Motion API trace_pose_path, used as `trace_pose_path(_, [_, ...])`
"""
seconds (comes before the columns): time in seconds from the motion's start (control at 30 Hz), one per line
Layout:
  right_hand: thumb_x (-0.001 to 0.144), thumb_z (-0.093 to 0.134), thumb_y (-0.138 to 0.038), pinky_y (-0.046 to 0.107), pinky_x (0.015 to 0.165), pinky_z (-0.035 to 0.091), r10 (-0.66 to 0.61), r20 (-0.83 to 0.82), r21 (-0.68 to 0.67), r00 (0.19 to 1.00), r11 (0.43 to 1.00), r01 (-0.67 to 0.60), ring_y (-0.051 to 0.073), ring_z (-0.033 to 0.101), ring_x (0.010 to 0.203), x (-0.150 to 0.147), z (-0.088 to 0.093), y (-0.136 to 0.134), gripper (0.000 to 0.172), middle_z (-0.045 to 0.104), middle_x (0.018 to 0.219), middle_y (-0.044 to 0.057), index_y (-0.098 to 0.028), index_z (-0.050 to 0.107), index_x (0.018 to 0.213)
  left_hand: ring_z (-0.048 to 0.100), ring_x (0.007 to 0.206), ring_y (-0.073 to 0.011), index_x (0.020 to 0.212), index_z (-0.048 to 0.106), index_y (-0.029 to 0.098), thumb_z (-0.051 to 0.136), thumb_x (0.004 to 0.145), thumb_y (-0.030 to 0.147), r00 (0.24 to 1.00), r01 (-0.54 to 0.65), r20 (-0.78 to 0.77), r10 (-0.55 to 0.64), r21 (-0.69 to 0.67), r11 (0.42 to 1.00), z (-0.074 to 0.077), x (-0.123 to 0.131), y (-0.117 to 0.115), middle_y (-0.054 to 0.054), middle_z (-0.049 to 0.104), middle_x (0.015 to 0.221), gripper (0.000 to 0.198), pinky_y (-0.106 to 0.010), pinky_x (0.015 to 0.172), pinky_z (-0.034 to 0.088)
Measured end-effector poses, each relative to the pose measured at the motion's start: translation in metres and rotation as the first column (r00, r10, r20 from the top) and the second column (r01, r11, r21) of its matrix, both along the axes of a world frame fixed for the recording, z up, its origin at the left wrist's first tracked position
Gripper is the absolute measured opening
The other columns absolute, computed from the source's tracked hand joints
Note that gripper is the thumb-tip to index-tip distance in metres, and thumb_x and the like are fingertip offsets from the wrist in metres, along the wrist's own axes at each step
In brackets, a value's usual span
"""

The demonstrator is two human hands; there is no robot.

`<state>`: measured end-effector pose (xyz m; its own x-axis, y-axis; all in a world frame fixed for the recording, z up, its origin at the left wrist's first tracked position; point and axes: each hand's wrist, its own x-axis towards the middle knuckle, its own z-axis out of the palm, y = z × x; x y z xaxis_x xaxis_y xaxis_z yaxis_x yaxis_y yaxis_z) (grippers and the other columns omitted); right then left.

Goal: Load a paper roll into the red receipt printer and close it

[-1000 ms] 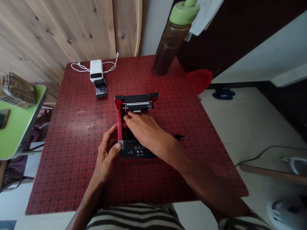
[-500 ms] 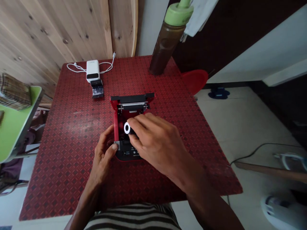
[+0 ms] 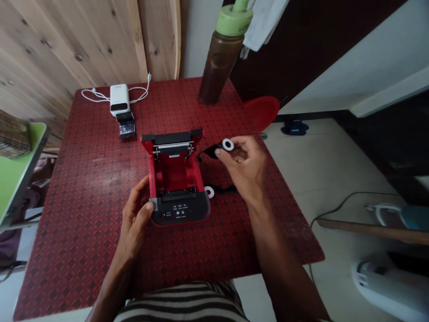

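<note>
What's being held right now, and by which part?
Right grip: dark roll, by its white-ringed end. Left grip: red printer, by its near left corner.

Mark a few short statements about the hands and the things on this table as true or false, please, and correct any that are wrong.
1. The left hand is at the front left corner of the red-and-black device. True.
2. The device's lid is closed. False: the lid stands open.
3. The right hand holds a roll with a white ring-shaped end. True.
4. The green-capped bottle lies on its side. False: the bottle stands upright.
5. A second white ring is beside the device's right side. True.
6. The white box with the cable is on the floor. False: the white box is on the red table.
</note>
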<state>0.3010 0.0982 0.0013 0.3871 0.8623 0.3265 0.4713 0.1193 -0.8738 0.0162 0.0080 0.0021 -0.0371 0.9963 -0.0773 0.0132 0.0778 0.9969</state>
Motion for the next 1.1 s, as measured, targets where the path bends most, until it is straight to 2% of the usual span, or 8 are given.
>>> trace_pose_path(0.1, [0.090, 0.077, -0.034, 0.040, 0.082, 0.061, 0.176, 0.098, -0.189, 0.980, 0.970, -0.155, 0.024, 0.079, 0.089, -0.003, -0.009, -0.002, 0.022, 0.085, 0.102, 0.006, -0.025, 0.067, 0.106, 0.071, 0.145, -0.0368, 0.158, 0.071, 0.031, 0.073, 0.105, 0.051, 1.000, 0.010, 0.025, -0.010, -0.001, 1.000, 0.000, 0.000, 0.000, -0.009, 0.073, 0.160, 0.056, -0.053, 0.120, 0.059])
trace_pose_path(0.2, [0.091, 0.076, -0.028, 0.042, 0.085, 0.061, 0.318, 0.143, -0.286, 0.937, 0.920, -0.269, 0.025, 0.080, 0.092, -0.003, -0.006, -0.006, 0.018, 0.086, 0.103, 0.006, -0.025, 0.070, 0.108, 0.071, 0.146, -0.0358, 0.158, 0.070, 0.032, 0.074, 0.106, 0.050, 0.999, 0.020, 0.049, -0.020, -0.008, 1.000, 0.001, 0.001, 0.000, -0.008, 0.074, 0.160, 0.055, -0.052, 0.123, 0.057])
trace_pose_path(0.37, [0.093, 0.078, -0.021, 0.046, 0.095, 0.061, 0.396, 0.191, -0.342, 0.898, 0.885, -0.318, 0.027, 0.081, 0.102, -0.002, 0.006, -0.006, 0.020, 0.086, 0.111, 0.007, -0.023, 0.073, 0.113, 0.071, 0.147, -0.0346, 0.158, 0.071, 0.033, 0.073, 0.107, 0.050, 0.997, 0.029, 0.067, -0.029, 0.000, 1.000, -0.001, 0.000, -0.001, -0.007, 0.073, 0.161, 0.054, -0.051, 0.124, 0.056])
trace_pose_path(0.53, [0.095, 0.081, -0.017, 0.046, 0.095, 0.065, 0.409, 0.259, -0.380, 0.875, 0.876, -0.297, 0.029, 0.084, 0.110, 0.016, 0.006, -0.015, 0.041, 0.086, 0.124, 0.011, -0.021, 0.071, 0.134, 0.070, 0.147, -0.0351, 0.158, 0.071, 0.032, 0.074, 0.107, 0.051, 0.997, 0.029, 0.068, -0.029, 0.003, 1.000, -0.001, 0.001, 0.000, -0.007, 0.074, 0.161, 0.054, -0.052, 0.124, 0.056])
trace_pose_path(0.7, [0.092, 0.078, -0.006, 0.038, 0.082, 0.063, 0.522, 0.301, -0.493, 0.798, 0.801, -0.338, 0.023, 0.083, 0.086, 0.039, 0.008, -0.045, 0.019, 0.085, 0.092, 0.002, -0.023, 0.079, 0.098, 0.071, 0.146, -0.0351, 0.157, 0.071, 0.031, 0.074, 0.106, 0.050, 0.998, 0.017, 0.056, -0.017, -0.005, 1.000, 0.002, 0.001, 0.000, -0.007, 0.074, 0.160, 0.055, -0.053, 0.124, 0.056])
trace_pose_path(0.87, [0.088, 0.077, -0.002, 0.042, 0.101, 0.064, 0.628, 0.180, -0.428, 0.757, 0.743, -0.515, 0.025, 0.082, 0.112, 0.022, 0.010, -0.065, 0.042, 0.086, 0.118, 0.004, -0.025, 0.082, 0.122, 0.071, 0.146, -0.0346, 0.157, 0.071, 0.031, 0.074, 0.106, 0.050, 0.999, 0.017, 0.032, -0.017, 0.006, 1.000, 0.002, 0.001, -0.001, -0.007, 0.074, 0.161, 0.055, -0.051, 0.123, 0.057])
trace_pose_path(1.03, [0.093, 0.068, -0.005, 0.046, 0.102, 0.064, 0.571, 0.125, -0.286, 0.811, 0.803, -0.522, 0.027, 0.082, 0.112, 0.002, -0.007, -0.070, 0.031, 0.087, 0.117, 0.007, -0.025, 0.081, 0.112, 0.070, 0.147, -0.0382, 0.158, 0.071, 0.029, 0.074, 0.105, 0.054, 1.000, 0.000, -0.008, 0.001, 0.016, 1.000, -0.005, -0.002, -0.001, -0.010, 0.073, 0.160, 0.058, -0.055, 0.123, 0.057])
trace_pose_path(1.1, [0.096, 0.068, -0.009, 0.047, 0.101, 0.066, 0.528, 0.134, -0.274, 0.839, 0.833, -0.481, 0.028, 0.083, 0.112, 0.005, -0.004, -0.076, 0.028, 0.088, 0.119, 0.007, -0.025, 0.079, 0.116, 0.066, 0.152, -0.0390, 0.158, 0.070, 0.029, 0.073, 0.105, 0.055, 1.000, -0.009, -0.028, 0.009, 0.009, 1.000, -0.008, -0.003, -0.001, -0.010, 0.072, 0.162, 0.060, -0.057, 0.127, 0.053])
